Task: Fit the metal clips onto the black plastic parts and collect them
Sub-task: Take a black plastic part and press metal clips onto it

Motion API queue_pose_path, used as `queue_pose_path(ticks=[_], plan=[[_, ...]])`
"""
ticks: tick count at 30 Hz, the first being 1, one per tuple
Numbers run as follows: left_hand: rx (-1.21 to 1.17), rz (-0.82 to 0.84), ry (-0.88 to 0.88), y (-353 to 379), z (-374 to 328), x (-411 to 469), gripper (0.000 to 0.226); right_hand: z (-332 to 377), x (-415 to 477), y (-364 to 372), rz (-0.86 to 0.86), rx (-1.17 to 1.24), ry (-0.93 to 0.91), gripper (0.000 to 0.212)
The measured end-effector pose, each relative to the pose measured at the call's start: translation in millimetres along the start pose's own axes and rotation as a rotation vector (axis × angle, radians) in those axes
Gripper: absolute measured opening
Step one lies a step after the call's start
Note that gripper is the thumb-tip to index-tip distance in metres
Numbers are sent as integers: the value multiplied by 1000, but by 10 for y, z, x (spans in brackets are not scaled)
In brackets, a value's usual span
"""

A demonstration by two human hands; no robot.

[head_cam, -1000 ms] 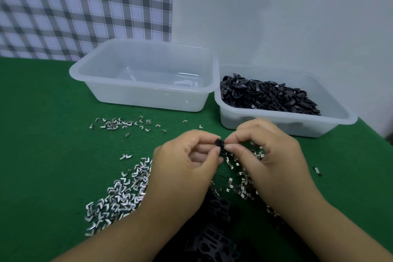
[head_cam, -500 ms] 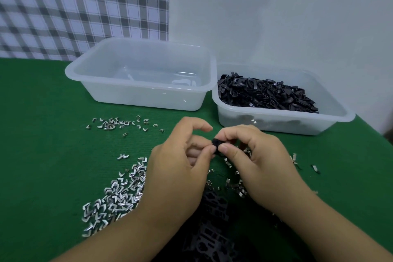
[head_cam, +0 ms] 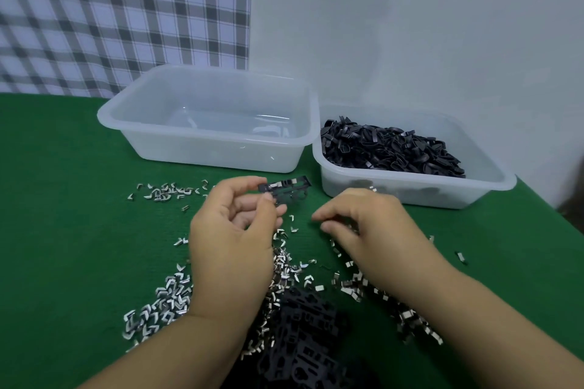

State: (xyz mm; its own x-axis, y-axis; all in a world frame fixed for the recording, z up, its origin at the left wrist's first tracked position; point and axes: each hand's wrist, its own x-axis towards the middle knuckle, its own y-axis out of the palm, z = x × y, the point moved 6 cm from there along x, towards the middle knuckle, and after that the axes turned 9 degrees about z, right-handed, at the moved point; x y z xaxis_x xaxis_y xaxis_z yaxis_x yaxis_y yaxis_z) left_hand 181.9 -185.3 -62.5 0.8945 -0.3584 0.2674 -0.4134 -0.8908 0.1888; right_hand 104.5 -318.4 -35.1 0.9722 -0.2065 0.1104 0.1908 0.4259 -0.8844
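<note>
Pinched in the left grip (head_cam: 234,230) is a black plastic part (head_cam: 286,191), at 12 o'clock from the metal clips (head_cam: 284,265). The right grip (head_cam: 373,230) at 3 o'clock is curled; its hold I cannot tell.

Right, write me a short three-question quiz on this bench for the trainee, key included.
1. True or false: the left hand pinches a flat black plastic part.
2. What holds the heap of black plastic loops? A. the translucent plastic tub on the right; B. a cardboard box; C. a metal tray.
3. Fill in: the loose bent silver metal clips lie on a ____ cloth.

Key: 1 true; 2 A; 3 green.
</note>
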Motion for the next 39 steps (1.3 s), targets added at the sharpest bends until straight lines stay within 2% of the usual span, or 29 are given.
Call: queue_pose_path(ticks=[6,13,16,19,23,28,39], plan=[[-17,1,-22,-1,20,7,25,192,175,177,104,-106,-95,16],[-11,5,-31,2,13,0,23,210,247,278,151,-210,-101,15],[-10,12,-37,22,7,4,22,188,147,213,77,-153,-127,11],[-14,19,-46,13,18,-2,21,122,-41,57,-107,-64,-131,5],[-1,76,-77,50,32,-30,21,7,-214,-55,-297,24,-91,12],[23,151,-110,117,36,-51,19,27,-267,-69,-332,112,-159,11],[37,250,-115,206,20,-113,21,-50,-263,-127,-425,261,-127,14]])
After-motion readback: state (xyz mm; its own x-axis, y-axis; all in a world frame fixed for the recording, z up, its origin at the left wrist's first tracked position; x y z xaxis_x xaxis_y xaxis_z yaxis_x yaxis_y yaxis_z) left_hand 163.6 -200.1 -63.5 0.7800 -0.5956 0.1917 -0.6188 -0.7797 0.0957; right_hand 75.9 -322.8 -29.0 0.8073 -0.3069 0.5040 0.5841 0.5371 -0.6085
